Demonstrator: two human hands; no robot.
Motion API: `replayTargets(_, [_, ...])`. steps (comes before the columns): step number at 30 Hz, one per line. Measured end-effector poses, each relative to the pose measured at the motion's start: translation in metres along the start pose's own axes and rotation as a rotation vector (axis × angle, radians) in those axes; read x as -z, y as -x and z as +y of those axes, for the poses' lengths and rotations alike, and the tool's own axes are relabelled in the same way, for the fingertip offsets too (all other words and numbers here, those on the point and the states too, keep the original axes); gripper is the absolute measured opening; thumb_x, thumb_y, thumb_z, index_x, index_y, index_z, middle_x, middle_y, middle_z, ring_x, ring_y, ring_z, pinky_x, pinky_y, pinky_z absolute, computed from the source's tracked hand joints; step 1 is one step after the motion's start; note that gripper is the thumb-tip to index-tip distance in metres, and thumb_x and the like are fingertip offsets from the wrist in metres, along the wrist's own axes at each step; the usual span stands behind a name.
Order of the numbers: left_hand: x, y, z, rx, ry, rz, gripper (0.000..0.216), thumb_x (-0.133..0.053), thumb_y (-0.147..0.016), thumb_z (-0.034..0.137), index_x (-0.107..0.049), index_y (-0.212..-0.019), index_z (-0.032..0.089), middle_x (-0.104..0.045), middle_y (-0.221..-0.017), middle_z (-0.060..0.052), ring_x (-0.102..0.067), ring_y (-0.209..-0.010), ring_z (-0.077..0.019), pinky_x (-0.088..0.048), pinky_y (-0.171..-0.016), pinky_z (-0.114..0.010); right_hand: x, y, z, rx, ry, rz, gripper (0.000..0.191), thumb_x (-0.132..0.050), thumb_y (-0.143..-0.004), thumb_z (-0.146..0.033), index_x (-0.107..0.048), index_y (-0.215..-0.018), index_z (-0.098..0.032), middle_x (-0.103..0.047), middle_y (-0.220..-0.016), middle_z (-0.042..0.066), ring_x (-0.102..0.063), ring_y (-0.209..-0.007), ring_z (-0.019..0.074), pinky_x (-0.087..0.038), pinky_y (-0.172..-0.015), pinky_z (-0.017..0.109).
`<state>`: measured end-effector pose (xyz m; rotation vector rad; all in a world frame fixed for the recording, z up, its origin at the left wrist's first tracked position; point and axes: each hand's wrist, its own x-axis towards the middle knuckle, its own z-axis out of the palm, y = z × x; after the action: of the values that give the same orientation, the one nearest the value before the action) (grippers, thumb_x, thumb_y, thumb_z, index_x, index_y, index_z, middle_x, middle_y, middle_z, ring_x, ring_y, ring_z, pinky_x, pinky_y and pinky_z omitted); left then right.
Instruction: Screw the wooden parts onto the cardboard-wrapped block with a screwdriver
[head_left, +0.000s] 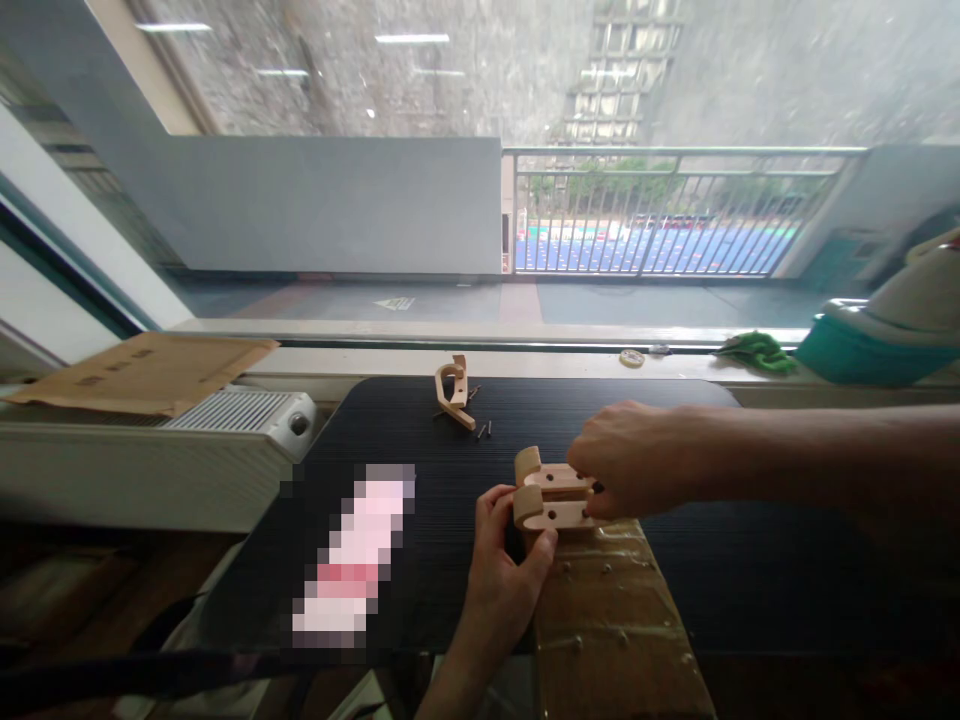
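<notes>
Two light wooden pieces [544, 493] with rounded ends and small holes lie side by side on the far end of a brown board [611, 620] wrapped in clear tape. My left hand [502, 570] grips the near piece at its rounded left end, thumb on the board's edge. My right hand [637, 458] reaches in from the right, its fingers closed over the right ends of the pieces. A third curved wooden part [453, 391] lies farther back on the black table [420, 450], with a few dark screws [484, 431] beside it.
A pixelated pink object [352, 555] lies on the table's left. A white radiator [240, 410] with cardboard [142, 370] on top stands at left. On the window sill are a tape roll [631, 358], a green cloth [757, 350] and a teal-and-white object [885, 330].
</notes>
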<state>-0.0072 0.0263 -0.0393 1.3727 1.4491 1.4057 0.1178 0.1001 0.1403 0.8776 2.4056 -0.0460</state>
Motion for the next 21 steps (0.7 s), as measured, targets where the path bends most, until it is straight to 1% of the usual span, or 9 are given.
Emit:
replayTargets(3, [0.000, 0.001, 0.000, -0.011, -0.001, 0.000, 0.027, -0.062, -0.070, 0.022, -0.060, -0.096, 0.022, -0.050, -0.108, -0.004, -0.051, -0.104, -0.0203, -0.040, -0.095, -0.033, 0.004, 0.008, -0.001, 0.121, 0.208, 0.004, 0.013, -0.062, -0.075, -0.020, -0.066, -0.084, -0.012, -0.065, -0.067, 0.007, -0.061, -0.059, 0.0197, -0.027, -0.044, 0.026])
replayTargets(5, [0.000, 0.001, 0.000, -0.011, -0.001, 0.000, 0.026, -0.062, -0.070, 0.022, -0.060, -0.096, 0.022, -0.050, -0.109, -0.004, -0.051, -0.104, -0.0204, -0.040, -0.094, -0.033, 0.002, 0.010, -0.001, 0.225, 0.284, 0.020, 0.012, -0.060, -0.075, -0.011, -0.065, -0.085, -0.014, -0.065, -0.070, 0.006, -0.060, -0.059, 0.0182, -0.025, -0.044, 0.027])
replayTargets(7, [0.000, 0.001, -0.001, -0.007, -0.002, 0.000, 0.027, -0.062, -0.070, 0.021, -0.060, -0.097, 0.022, -0.050, -0.109, -0.004, -0.051, -0.104, -0.0205, -0.041, -0.093, -0.032, -0.004, 0.009, 0.000, 0.309, 0.290, 0.047, 0.010, -0.057, -0.076, -0.008, -0.064, -0.080, -0.015, -0.065, -0.073, 0.006, -0.060, -0.063, 0.0176, -0.024, -0.045, 0.028])
replayTargets(9, [0.000, 0.001, -0.001, -0.002, -0.009, -0.001, 0.028, -0.062, -0.071, 0.021, -0.059, -0.099, 0.023, -0.049, -0.110, -0.004, -0.051, -0.104, -0.0203, -0.041, -0.093, -0.032, -0.011, 0.005, 0.002, 0.344, 0.273, 0.070, 0.012, -0.054, -0.080, -0.010, -0.064, -0.076, -0.015, -0.064, -0.076, 0.007, -0.060, -0.068, 0.0175, -0.025, -0.047, 0.028])
replayTargets(11, [0.000, 0.002, -0.001, -0.001, -0.025, -0.008, 0.029, -0.062, -0.072, 0.021, -0.058, -0.100, 0.023, -0.049, -0.111, -0.004, -0.051, -0.104, -0.0202, -0.041, -0.094, -0.033, -0.018, 0.002, 0.004, 0.352, 0.237, 0.088, 0.014, -0.051, -0.081, -0.010, -0.063, -0.077, -0.016, -0.065, -0.077, 0.007, -0.059, -0.070, 0.0165, -0.026, -0.049, 0.029])
replayTargets(13, [0.000, 0.002, -0.002, 0.000, -0.039, -0.012, 0.029, -0.061, -0.072, 0.022, -0.058, -0.101, 0.023, -0.049, -0.112, -0.004, -0.051, -0.105, -0.0204, -0.040, -0.095, -0.033, -0.022, 0.001, 0.007, 0.321, 0.190, 0.094, 0.013, -0.053, -0.079, -0.010, -0.064, -0.081, -0.016, -0.065, -0.076, 0.005, -0.059, -0.066, 0.0151, -0.026, -0.048, 0.028])
replayTargets(16, [0.000, 0.003, -0.002, 0.000, -0.043, -0.006, 0.028, -0.061, -0.072, 0.022, -0.058, -0.100, 0.023, -0.049, -0.113, -0.004, -0.050, -0.106, -0.0209, -0.039, -0.096, -0.034, -0.024, 0.003, 0.011, 0.199, 0.128, 0.084, 0.011, -0.054, -0.078, -0.013, -0.065, -0.079, -0.016, -0.066, -0.069, 0.006, -0.058, -0.056, 0.0147, -0.025, -0.045, 0.028])
replayTargets(19, [0.000, 0.002, -0.001, 0.001, -0.034, 0.003, 0.027, -0.062, -0.071, 0.023, -0.059, -0.098, 0.023, -0.049, -0.111, -0.004, -0.050, -0.107, -0.0211, -0.039, -0.096, -0.034, -0.022, 0.004, 0.011, 0.050, 0.020, 0.106, 0.019, -0.049, -0.081, -0.018, -0.066, -0.074, -0.014, -0.067, -0.068, 0.009, -0.060, -0.057, 0.0161, -0.025, -0.045, 0.027])
replayTargets(21, [0.000, 0.002, -0.001, 0.001, -0.029, 0.005, 0.027, -0.062, -0.071, 0.024, -0.060, -0.098, 0.022, -0.050, -0.110, -0.004, -0.051, -0.106, -0.0208, -0.039, -0.096, -0.033, -0.018, 0.005, 0.009, -0.009, -0.040, 0.122, 0.022, -0.047, -0.082, -0.020, -0.067, -0.073, -0.013, -0.067, -0.068, 0.010, -0.061, -0.060, 0.0171, -0.027, -0.046, 0.026])
